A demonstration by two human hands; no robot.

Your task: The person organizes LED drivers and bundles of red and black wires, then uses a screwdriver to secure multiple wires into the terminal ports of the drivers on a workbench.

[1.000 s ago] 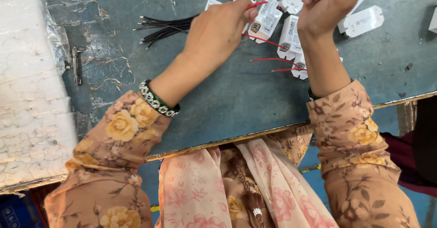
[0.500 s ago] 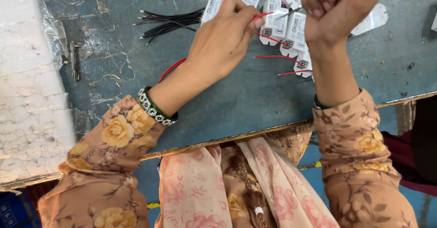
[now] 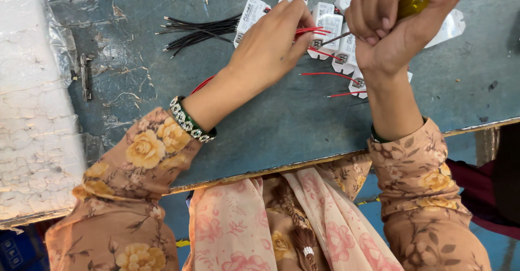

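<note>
Two hands work: left hand [image 3: 268,51] pinches red wires [image 3: 306,31]; right hand's [image 3: 398,24] grip holds a yellow-handled screwdriver [image 3: 413,3].

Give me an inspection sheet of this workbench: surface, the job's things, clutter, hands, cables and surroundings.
Surface: worn blue-grey table, scratched, paint flaking at left.
Job's things: small white modules with red leads, clustered at the far edge; yellow-handled screwdriver, its shaft pointing at a module.
Clutter: small metal piece lying at left.
Hands: left hand pinches red wires between its fingers; right hand is fisted around the screwdriver handle.
Cables: bundle of black wires lying loose beside the left hand; more red leads trailing from modules.
Surroundings: white foam block under plastic at left; floral sleeves and scarf below the table edge.
</note>
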